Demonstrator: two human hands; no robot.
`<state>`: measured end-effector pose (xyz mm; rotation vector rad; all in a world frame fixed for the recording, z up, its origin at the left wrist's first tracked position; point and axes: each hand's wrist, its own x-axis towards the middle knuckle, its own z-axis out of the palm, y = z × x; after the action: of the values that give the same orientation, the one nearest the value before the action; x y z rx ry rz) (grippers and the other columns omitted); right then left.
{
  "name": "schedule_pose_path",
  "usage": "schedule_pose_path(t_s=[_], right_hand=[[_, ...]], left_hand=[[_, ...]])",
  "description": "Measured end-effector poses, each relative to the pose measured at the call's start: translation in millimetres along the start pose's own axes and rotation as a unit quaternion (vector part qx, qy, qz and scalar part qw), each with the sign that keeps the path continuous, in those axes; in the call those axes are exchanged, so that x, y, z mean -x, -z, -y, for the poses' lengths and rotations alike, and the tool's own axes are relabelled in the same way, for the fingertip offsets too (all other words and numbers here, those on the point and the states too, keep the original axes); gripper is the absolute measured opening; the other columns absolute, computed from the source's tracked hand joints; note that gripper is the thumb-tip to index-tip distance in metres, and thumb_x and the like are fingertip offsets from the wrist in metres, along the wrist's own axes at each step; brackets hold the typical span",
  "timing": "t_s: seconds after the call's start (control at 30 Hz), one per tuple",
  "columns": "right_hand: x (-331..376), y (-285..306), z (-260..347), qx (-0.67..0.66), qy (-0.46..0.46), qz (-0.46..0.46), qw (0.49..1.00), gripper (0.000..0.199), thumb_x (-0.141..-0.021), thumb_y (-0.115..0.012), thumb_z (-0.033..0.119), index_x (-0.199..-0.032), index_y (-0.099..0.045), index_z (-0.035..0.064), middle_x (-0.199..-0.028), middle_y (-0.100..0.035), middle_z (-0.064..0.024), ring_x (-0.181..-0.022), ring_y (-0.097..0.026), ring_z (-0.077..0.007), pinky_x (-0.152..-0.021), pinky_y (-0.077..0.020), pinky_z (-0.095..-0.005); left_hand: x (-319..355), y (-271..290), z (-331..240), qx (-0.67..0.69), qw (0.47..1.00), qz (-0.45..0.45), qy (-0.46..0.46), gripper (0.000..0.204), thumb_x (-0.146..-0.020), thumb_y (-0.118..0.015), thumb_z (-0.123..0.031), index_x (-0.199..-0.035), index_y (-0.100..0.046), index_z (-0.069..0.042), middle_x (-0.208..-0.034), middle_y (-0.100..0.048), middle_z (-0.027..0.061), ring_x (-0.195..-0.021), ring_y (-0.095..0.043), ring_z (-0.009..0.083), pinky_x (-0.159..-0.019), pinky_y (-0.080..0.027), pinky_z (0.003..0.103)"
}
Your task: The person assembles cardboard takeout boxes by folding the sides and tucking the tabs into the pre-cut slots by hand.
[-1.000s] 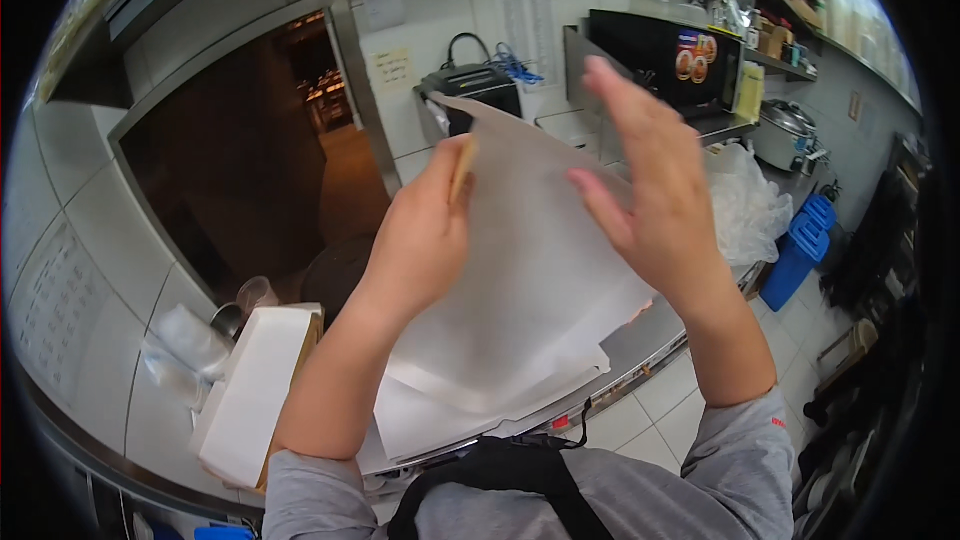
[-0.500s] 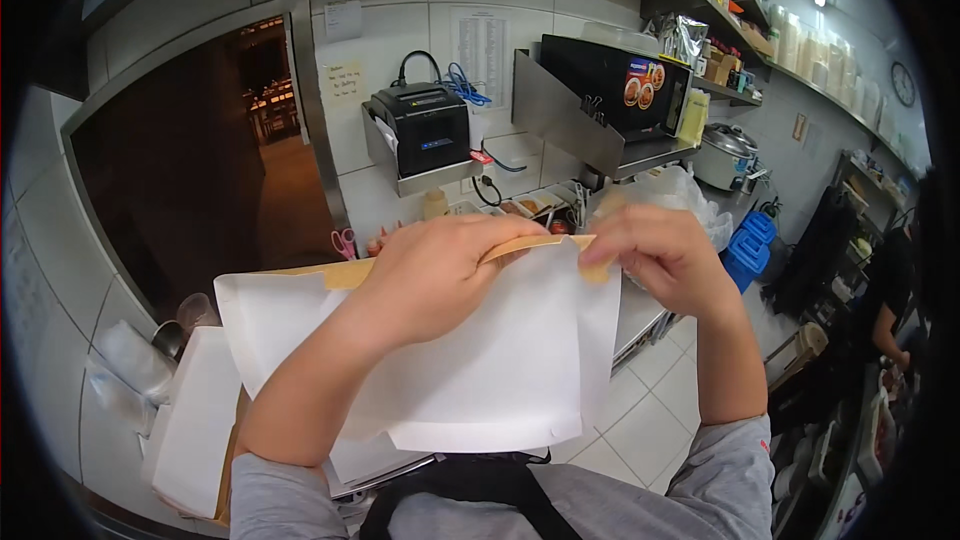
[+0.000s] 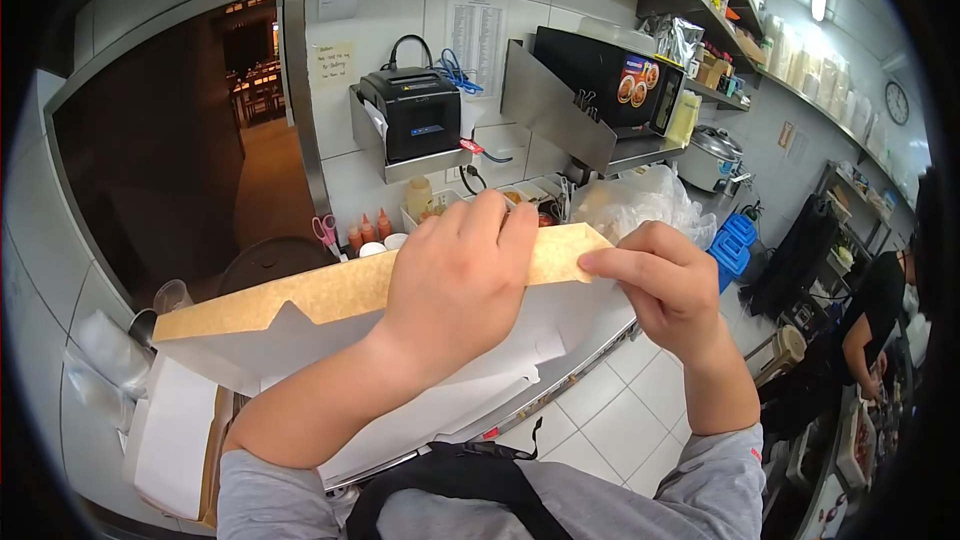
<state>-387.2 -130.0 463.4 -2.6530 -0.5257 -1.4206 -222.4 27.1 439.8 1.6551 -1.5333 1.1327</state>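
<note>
Both of my hands are on a cardboard box [image 3: 345, 292], brown on one face and white on the other, its long wall raised in front of me. My left hand [image 3: 462, 280] wraps over the wall's upper edge near the middle, its fingertips hidden behind the board. At the right corner, my right hand [image 3: 662, 280] pinches the folded brown end between thumb and fingers. The white interior shows below my wrists. To the left lies another white and brown box [image 3: 180, 430], partly covered by the held one.
Behind the box stand red squeeze bottles [image 3: 368, 228], pink-handled scissors [image 3: 326, 230] and a clear plastic bag [image 3: 650, 205]. A black printer [image 3: 415, 120] sits on a wall shelf, with a microwave [image 3: 600, 80] to its right. Another person [image 3: 870, 330] works at the far right.
The box wall has tilted so its brown face now shows along the top, and its white inside has opened up below. Both hands have kept hold along the upper edge.
</note>
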Motion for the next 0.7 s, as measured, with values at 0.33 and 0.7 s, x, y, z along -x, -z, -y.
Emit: schedule_pose_path(t_s=[0.33, 0.7], right_hand=[[-1.9, -7.7, 7.6, 0.007, -0.053, 0.022, 0.998, 0.040, -0.074, -0.073, -0.011, -0.110, -0.075, 0.0072, -0.076, -0.056, -0.0068, -0.065, -0.059, -0.0221, -0.056, -0.0470, -0.0325], [-16.0, -7.3, 15.5, 0.129, 0.063, 0.048, 0.989, 0.036, -0.075, -0.069, -0.003, -0.111, -0.068, -0.0012, -0.074, -0.053, -0.0076, -0.064, -0.056, -0.0232, -0.052, -0.0455, -0.0351]], left_hand=[[8.0, 5.3, 1.7, -0.052, 0.998, 0.022, -0.017, 0.011, -0.075, -0.063, -0.010, -0.082, -0.056, -0.006, -0.079, -0.054, 0.0062, -0.068, -0.059, 0.0213, -0.059, -0.049, 0.034], [1.5, 19.7, -6.4, -0.017, 0.996, 0.084, 0.028, 0.031, -0.073, -0.077, -0.009, -0.100, -0.061, -0.004, -0.084, -0.060, 0.0103, -0.075, -0.066, 0.0288, -0.067, -0.053, 0.040]])
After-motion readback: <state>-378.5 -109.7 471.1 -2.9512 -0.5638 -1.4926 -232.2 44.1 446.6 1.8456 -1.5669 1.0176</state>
